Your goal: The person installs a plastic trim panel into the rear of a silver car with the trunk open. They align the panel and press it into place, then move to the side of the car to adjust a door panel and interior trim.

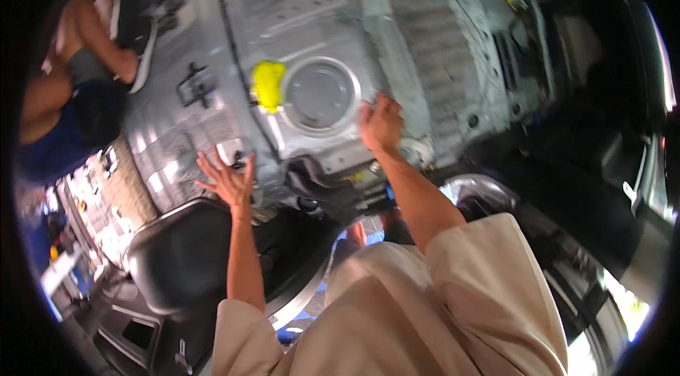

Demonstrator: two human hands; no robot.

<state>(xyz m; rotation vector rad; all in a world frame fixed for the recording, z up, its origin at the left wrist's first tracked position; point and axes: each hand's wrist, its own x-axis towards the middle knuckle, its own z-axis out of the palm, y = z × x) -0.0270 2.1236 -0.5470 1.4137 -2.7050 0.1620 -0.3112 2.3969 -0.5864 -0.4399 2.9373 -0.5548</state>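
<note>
My left hand (228, 179) lies with its fingers spread on the bare grey metal floor (202, 40) of a vehicle interior. Just right of the round metal cover (321, 95), my right hand (382, 123) rests on the panel, thumb apart from its bent fingers, with nothing visible in it. A crumpled bright yellow cloth-like thing (268, 86) sits against the cover's left side. Between my hands, near the closer edge of the metal, lies a dark grey cloth-like bundle (317, 179). Motion blur softens the details.
Another person's bare leg (99, 40) and dark clothing are at the left. A black padded seat part (180, 255) stands at lower left. Dark cable (227, 4) runs along the metal floor. A small black bracket (196, 84) is left of the yellow thing. Dark trim (567, 171) lines the right.
</note>
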